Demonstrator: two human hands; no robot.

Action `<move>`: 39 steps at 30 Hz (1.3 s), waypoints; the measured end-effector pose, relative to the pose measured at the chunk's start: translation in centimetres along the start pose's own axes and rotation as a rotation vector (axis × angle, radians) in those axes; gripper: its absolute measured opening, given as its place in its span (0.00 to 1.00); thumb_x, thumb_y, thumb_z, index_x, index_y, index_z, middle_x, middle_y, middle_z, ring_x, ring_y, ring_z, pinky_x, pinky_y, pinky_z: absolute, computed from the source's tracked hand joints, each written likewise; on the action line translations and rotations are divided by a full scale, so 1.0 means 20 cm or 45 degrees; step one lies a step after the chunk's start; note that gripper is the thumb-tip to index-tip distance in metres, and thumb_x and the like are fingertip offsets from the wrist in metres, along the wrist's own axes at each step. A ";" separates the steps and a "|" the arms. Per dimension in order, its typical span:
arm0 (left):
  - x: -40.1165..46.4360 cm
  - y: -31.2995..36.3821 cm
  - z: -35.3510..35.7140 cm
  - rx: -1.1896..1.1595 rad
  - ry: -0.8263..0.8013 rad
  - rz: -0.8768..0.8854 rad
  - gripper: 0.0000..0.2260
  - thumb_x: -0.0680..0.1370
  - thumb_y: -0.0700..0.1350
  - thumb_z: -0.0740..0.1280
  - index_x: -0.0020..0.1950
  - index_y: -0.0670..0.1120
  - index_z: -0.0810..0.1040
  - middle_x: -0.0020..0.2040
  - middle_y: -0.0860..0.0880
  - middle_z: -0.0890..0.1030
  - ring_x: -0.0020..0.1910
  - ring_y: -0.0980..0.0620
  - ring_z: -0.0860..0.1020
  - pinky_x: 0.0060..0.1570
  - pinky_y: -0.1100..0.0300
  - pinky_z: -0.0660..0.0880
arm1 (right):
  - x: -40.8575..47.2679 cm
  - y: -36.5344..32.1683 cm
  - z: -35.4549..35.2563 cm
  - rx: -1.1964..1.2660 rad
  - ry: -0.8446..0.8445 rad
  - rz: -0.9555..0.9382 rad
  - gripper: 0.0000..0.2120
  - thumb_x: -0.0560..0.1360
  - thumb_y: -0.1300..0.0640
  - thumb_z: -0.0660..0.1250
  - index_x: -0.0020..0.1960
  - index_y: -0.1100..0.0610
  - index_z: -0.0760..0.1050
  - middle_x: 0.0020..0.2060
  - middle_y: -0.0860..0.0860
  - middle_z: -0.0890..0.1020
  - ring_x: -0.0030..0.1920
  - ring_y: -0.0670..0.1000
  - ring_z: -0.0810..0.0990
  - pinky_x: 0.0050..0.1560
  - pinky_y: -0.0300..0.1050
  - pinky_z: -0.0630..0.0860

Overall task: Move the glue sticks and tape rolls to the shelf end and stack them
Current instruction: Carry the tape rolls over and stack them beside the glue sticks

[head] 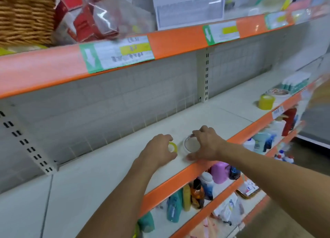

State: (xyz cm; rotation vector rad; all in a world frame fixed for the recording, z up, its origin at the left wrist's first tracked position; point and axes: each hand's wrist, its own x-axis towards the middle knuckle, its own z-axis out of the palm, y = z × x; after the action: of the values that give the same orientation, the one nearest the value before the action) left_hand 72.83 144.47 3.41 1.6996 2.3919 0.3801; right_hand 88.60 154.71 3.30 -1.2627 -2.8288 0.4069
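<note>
At the front of a white shelf with an orange edge, the left hand curls round a small yellow tape roll while the right hand pinches a larger clear tape roll just beside it. The pickup appears under way; next, both rolls likely need carrying toward the yellow stack at the far end. The price labels are too blurred to read.

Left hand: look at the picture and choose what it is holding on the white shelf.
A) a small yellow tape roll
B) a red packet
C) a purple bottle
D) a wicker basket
A: the left hand curls its fingers round a small yellow tape roll on the white shelf, beside the clear tape roll under the right hand.
</note>
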 end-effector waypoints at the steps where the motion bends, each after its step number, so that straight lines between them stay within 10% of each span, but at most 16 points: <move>1: 0.04 0.06 0.02 -0.004 0.007 0.008 0.27 0.73 0.53 0.73 0.71 0.51 0.71 0.66 0.48 0.74 0.64 0.48 0.73 0.58 0.58 0.69 | 0.01 0.07 -0.02 0.005 0.004 0.009 0.44 0.65 0.32 0.73 0.73 0.54 0.66 0.64 0.55 0.68 0.64 0.57 0.67 0.64 0.48 0.70; 39: 1.81 1.67 0.49 -0.061 -0.080 0.570 0.27 0.73 0.53 0.73 0.70 0.49 0.72 0.63 0.47 0.76 0.62 0.49 0.73 0.56 0.61 0.67 | 0.66 2.15 -0.75 0.094 0.262 0.373 0.44 0.67 0.36 0.75 0.75 0.55 0.63 0.66 0.56 0.67 0.67 0.58 0.65 0.67 0.50 0.67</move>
State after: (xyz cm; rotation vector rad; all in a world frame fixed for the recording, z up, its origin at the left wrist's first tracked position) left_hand 93.65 190.12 4.49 2.1821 1.9268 0.4323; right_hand 112.98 195.33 6.18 -1.6062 -2.4456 0.3588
